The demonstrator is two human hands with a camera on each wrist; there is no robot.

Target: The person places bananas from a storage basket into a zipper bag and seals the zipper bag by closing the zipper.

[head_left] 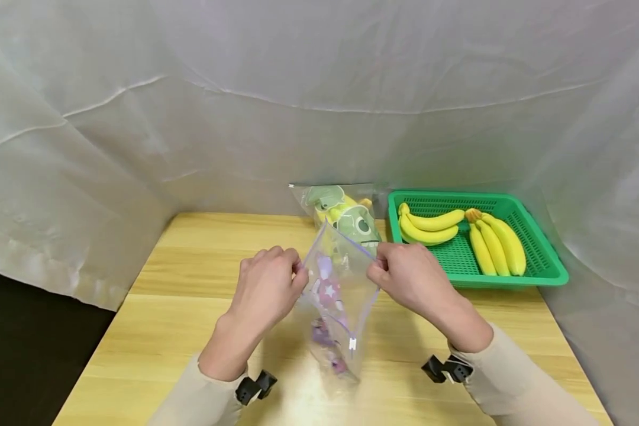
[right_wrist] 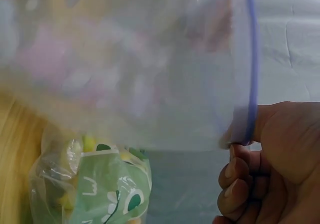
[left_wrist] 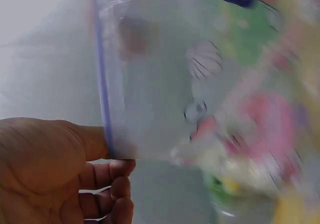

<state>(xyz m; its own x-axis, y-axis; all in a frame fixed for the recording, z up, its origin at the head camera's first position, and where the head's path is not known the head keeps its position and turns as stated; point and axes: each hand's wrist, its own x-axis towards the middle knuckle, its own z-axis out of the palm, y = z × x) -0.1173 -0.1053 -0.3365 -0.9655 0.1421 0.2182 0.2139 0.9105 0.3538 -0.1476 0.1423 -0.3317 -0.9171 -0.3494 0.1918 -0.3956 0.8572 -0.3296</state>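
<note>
Between both hands hangs a clear zip bag (head_left: 330,296) with purple and pink printed figures, its mouth spread wide and a white slider on the purple zip edge. My left hand (head_left: 268,284) pinches one side of the rim between thumb and fingers, as the left wrist view shows at the purple strip (left_wrist: 103,84). On the opposite side, my right hand (head_left: 412,275) pinches the rim too. Behind it, a second clear bag (head_left: 346,216) with a green cartoon face print has yellow fruit shapes inside it.
At the back right stands a green plastic basket (head_left: 556,275). Inside lie one bunch of bananas (head_left: 431,228) on the left and another bunch (head_left: 497,245) on the right. Grey sheeting (head_left: 298,136) walls the wooden table (head_left: 191,266) at the back and sides.
</note>
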